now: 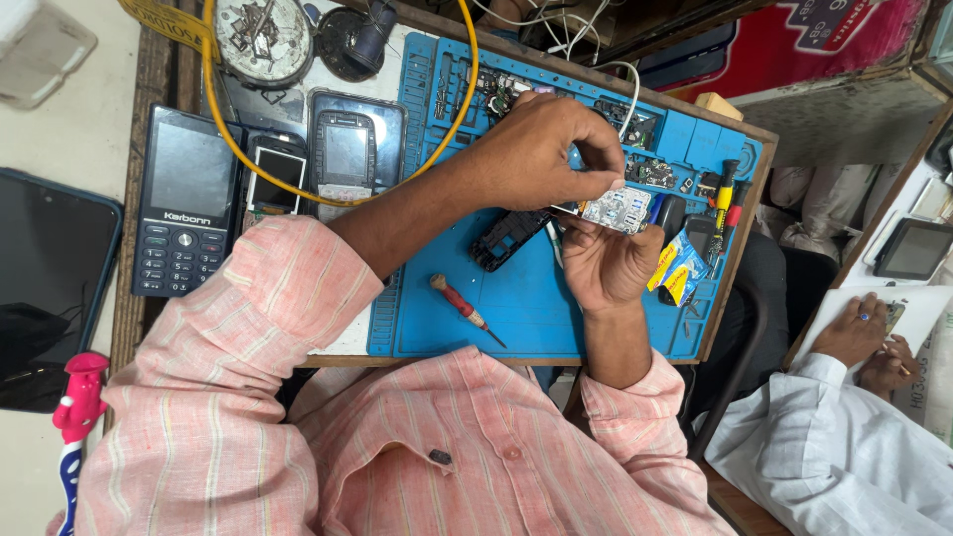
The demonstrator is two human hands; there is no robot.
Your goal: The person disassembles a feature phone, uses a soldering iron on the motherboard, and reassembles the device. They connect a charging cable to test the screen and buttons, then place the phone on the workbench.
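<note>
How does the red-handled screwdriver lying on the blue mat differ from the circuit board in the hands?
The red-handled screwdriver lies untouched on the blue mat; the circuit board is held above the mat between the left hand and right hand. The screwdriver is long and thin, the board flat and roughly rectangular. The screwdriver is red, the board pale and metallic.

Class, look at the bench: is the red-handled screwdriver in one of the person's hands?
No. The screwdriver lies on the blue mat, while both the left hand and right hand hold a small circuit board.
</note>
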